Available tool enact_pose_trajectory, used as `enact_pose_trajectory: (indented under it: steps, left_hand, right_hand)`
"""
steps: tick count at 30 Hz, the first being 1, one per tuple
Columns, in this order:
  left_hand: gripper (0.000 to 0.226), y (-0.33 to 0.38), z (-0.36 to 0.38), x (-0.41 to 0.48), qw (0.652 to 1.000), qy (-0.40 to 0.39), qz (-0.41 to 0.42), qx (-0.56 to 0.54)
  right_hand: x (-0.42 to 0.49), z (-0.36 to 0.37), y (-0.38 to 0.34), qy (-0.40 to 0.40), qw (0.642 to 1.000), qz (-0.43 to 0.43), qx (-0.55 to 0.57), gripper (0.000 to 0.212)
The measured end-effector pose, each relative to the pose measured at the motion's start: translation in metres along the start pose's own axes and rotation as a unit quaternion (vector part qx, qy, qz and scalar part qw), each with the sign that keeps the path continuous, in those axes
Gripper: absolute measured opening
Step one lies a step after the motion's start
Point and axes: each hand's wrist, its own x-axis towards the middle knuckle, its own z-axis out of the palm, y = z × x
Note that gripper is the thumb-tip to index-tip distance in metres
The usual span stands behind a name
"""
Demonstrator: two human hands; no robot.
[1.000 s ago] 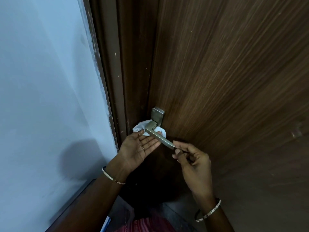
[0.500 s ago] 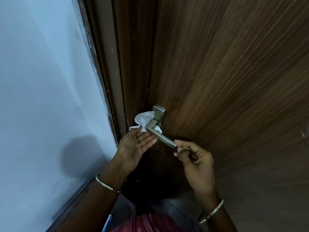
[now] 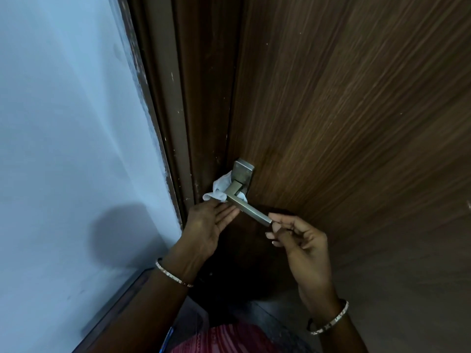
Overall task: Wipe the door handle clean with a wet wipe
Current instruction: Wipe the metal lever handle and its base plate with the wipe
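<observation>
Pale wall [image 3: 63,123] is seen far left, then the dark door frame [image 3: 204,98]. The left hand [image 3: 211,220] is held palm up with its fingers straight and close together, and nothing is gripped. Its fingertips are brought up to the underside of the wet wipe [image 3: 220,189], apparently so the wipe is pressed against the metal from below. The wipe is bunched around the neck of the door handle [image 3: 248,208], just beside the frame and under the square backplate [image 3: 243,170]. White folds are shown on both sides of the neck, so it is likely placed there to clean the joint. The lever is angled down and right, and its shaft is left bare. Its free end is pinched by the right hand [image 3: 300,240], with thumb and forefinger closed on the tip and the other fingers loosely curled. This is judged to be done so the lever is steadied against turning while rubbed. The wood-grain door [image 3: 356,123] is seen across the right. The shaft is judged not yet wiped.
</observation>
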Motion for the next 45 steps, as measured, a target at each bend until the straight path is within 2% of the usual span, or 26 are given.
enact_pose_trajectory:
  steps: [4, 8, 14, 17, 23, 26, 31, 41, 45]
  left_hand:
    - [0.014, -0.023, 0.005, 0.007, 0.999, 0.041, 0.018, 0.007]
    - [0.015, -0.04, 0.013, 0.011, 0.995, 0.061, 0.073, 0.008]
    - [0.019, -0.042, 0.019, 0.012, 0.988, 0.078, 0.127, -0.026]
    - [0.011, -0.041, 0.022, 0.011, 0.987, 0.09, 0.121, -0.055]
    - [0.02, -0.036, 0.023, 0.015, 0.986, 0.041, 0.144, -0.077]
    - [0.03, -0.039, 0.021, 0.016, 0.983, 0.018, 0.171, -0.059]
    - [0.026, -0.043, 0.02, 0.017, 0.97, 0.025, 0.241, 0.027]
    - [0.029, -0.047, 0.016, 0.029, 0.985, 0.097, 0.143, -0.033]
    - [0.032, -0.043, 0.018, 0.027, 0.989, 0.092, 0.102, -0.056]
  right_hand:
    - [-0.001, 0.0, -0.002, 0.001, 0.993, 0.072, 0.098, 0.018]
    - [-0.002, -0.003, 0.0, -0.004, 0.988, 0.099, 0.12, 0.019]
    - [-0.001, -0.008, -0.002, -0.029, 0.994, 0.07, 0.075, 0.02]
    - [0.0, -0.008, -0.002, -0.033, 0.996, 0.059, 0.06, 0.021]
    - [0.001, -0.007, 0.0, -0.023, 0.998, 0.034, 0.049, 0.019]
    - [0.004, -0.007, 0.0, -0.025, 0.998, 0.021, 0.045, 0.018]
    - [0.008, -0.008, 0.0, -0.025, 0.999, 0.008, 0.025, 0.016]
    - [0.009, -0.005, -0.004, -0.011, 0.999, -0.03, -0.008, 0.004]
    - [0.012, -0.002, -0.004, -0.014, 0.999, -0.035, -0.008, 0.002]
